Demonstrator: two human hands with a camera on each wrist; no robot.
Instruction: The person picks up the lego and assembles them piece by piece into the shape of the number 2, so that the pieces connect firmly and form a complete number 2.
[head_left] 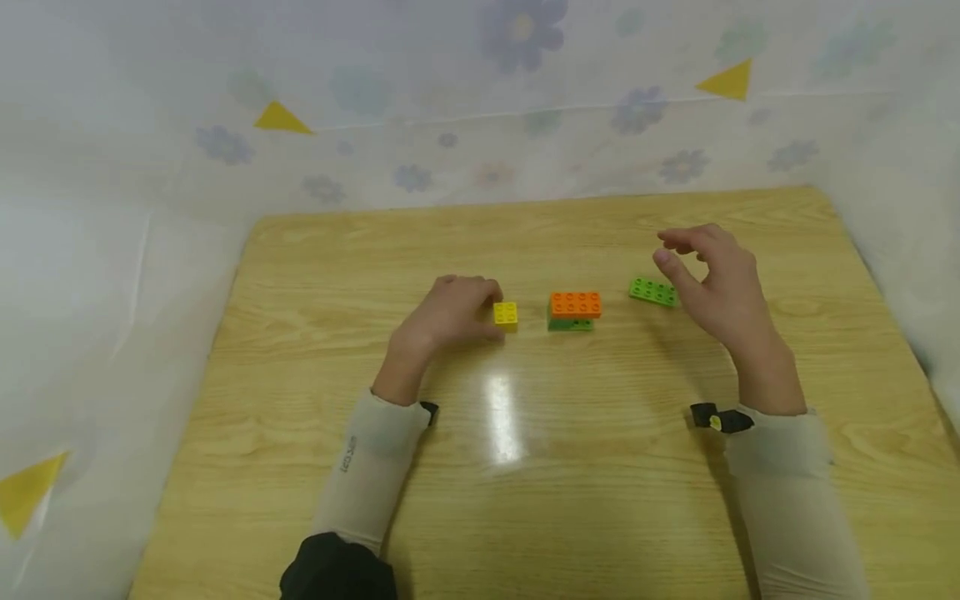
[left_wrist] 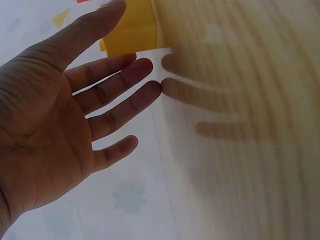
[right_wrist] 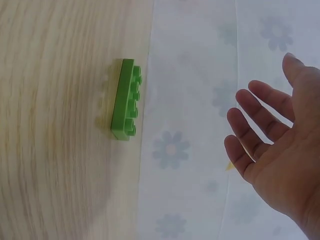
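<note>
A small yellow brick (head_left: 506, 314) lies on the wooden table (head_left: 525, 467). My left hand (head_left: 486, 312) rests beside it, thumb and forefinger on either side of its left edge. In the left wrist view the fingers (left_wrist: 120, 75) are straight and spread, their tips on the table next to the yellow brick (left_wrist: 132, 35). My right hand (head_left: 667, 248) hovers open just right of a flat green brick (head_left: 653, 291), not touching it. The right wrist view shows that green brick (right_wrist: 126, 100) lying apart from the spread fingers (right_wrist: 260, 107).
An orange brick (head_left: 575, 303) sits stacked on a green brick (head_left: 570, 324) at the table's middle, between the two hands. A flower-patterned cloth (head_left: 480, 100) with yellow triangles walls in the table at the back and on both sides.
</note>
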